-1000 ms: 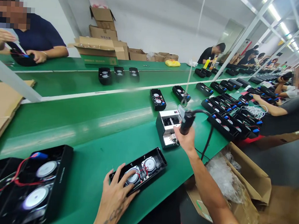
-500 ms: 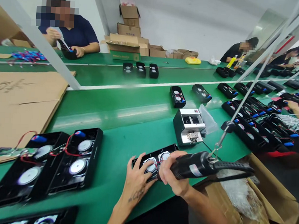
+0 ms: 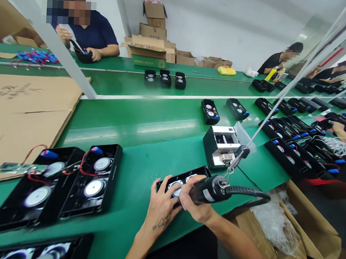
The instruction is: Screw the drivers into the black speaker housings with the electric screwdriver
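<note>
A black speaker housing (image 3: 198, 171) with two round silver drivers lies in front of me on the green work surface. My left hand (image 3: 162, 202) grips its left end, fingers spread over the far wall and around one driver. In my right hand (image 3: 196, 202) is a black electric screwdriver (image 3: 208, 191), tilted with its tip toward the housing; the tip is hidden behind my fingers. The tool's tail hangs from a cable hook (image 3: 230, 171). Just beyond the housing stands a small screw feeder (image 3: 220, 145) with a silver top.
Two open speaker housings (image 3: 112, 180) with red wires lie at left beside flat cardboard (image 3: 25, 114). More housings (image 3: 284, 156) crowd the right side. A slanted white post (image 3: 69, 66) rises at left. Co-workers (image 3: 99, 33) sit across the line. An open carton (image 3: 315, 226) stands at lower right.
The screwdriver's rear end has swung left and slightly up, and my right hand has shifted a little left over the housing. My left hand keeps its hold. The whole view has shifted slightly.
</note>
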`<state>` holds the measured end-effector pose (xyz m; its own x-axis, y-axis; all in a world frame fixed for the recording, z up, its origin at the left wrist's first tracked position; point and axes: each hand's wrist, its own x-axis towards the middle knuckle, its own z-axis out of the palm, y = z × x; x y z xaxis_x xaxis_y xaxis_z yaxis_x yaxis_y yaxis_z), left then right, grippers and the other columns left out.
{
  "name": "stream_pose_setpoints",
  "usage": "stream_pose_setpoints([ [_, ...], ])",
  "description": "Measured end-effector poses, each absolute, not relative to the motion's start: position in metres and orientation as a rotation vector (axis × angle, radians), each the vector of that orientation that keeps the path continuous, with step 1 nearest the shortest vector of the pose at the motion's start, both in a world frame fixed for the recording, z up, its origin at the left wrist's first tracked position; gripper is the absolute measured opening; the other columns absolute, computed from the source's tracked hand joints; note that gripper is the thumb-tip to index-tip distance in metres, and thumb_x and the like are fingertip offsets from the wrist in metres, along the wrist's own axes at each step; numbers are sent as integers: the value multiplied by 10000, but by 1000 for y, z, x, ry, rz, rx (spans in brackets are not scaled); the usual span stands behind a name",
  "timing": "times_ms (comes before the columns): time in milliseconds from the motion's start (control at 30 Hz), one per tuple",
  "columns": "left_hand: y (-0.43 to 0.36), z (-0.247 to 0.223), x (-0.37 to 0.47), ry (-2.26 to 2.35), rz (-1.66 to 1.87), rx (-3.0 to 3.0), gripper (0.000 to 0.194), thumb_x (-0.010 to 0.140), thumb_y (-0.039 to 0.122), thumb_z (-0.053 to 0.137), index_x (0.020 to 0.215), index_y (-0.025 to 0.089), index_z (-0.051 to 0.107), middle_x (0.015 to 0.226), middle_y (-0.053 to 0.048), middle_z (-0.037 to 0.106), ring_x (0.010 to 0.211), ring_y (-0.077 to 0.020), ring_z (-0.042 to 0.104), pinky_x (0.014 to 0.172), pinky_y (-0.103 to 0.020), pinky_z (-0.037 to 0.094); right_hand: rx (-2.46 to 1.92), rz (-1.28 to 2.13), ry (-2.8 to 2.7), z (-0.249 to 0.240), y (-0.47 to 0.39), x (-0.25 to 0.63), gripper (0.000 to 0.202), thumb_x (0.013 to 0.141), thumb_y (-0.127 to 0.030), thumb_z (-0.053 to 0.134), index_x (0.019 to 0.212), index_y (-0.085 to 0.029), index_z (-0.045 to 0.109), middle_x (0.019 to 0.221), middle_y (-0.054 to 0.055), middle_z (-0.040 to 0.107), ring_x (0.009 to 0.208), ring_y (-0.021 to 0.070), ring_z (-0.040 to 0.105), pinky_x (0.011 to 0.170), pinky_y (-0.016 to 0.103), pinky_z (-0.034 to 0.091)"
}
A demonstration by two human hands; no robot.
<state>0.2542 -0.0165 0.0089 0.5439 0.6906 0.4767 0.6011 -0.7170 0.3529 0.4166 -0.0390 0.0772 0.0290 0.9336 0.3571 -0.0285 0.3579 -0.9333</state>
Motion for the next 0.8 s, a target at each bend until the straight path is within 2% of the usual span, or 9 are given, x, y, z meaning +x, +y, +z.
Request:
stream_pose_setpoints([
  [133, -19, 5, 255, 1111, 899, 2625, 272, 954, 266, 687, 1190, 319, 808, 1256, -53, 787, 1473, -385, 498, 1247, -626, 250, -919, 723, -1481, 92, -38, 416, 286, 958, -188, 638, 1148, -299, 456, 750, -75, 577, 564, 157, 590, 598, 316, 573],
  [267, -21, 0, 255, 1129, 914, 2600, 263, 975, 243, 640, 1162, 322, 808, 1192, -47, 805, 1472, -377, 508, 1241, -620, 260, -978, 677, -1542, 90, -43, 413, 272, 878, -210, 706, 1059, -303, 527, 791, -28, 637, 672, 217, 646, 694, 385, 632],
  [433, -22, -5, 256, 1159, 871, 2600, 224, 961, 281, 664, 1116, 341, 813, 1162, -40, 807, 1485, -372, 504, 1246, -617, 267, -962, 711, -1569, 78, -48, 408, 101, 925, -264, 625, 948, -305, 536, 718, -33, 568, 617, 209, 618, 600, 362, 607],
  [600, -17, 1, 252, 1103, 920, 2713, 297, 943, 279, 658, 1195, 354, 795, 1246, -26, 799, 1503, -369, 496, 1296, -627, 235, -984, 686, -1538, 86, -49, 409, 215, 864, -216, 737, 1006, -290, 594, 774, -22, 637, 736, 225, 684, 764, 388, 640],
  [700, -12, 4, 228, 934, 845, 2876, 347, 963, 292, 671, 1294, 350, 755, 1405, -39, 742, 1551, -359, 473, 1317, -630, 283, -935, 818, -1373, 91, -49, 428, 255, 921, -281, 765, 1078, -304, 566, 711, -61, 593, 642, 181, 636, 644, 323, 590],
  [800, -3, -6, 190, 933, 822, 2890, 510, 962, 132, 539, 1412, 323, 686, 1480, -65, 705, 1572, -314, 478, 1288, -584, 403, -894, 879, -1025, 89, -46, 471, 299, 1015, -395, 702, 1218, -306, 502, 621, -118, 484, 464, 128, 485, 490, 265, 469],
])
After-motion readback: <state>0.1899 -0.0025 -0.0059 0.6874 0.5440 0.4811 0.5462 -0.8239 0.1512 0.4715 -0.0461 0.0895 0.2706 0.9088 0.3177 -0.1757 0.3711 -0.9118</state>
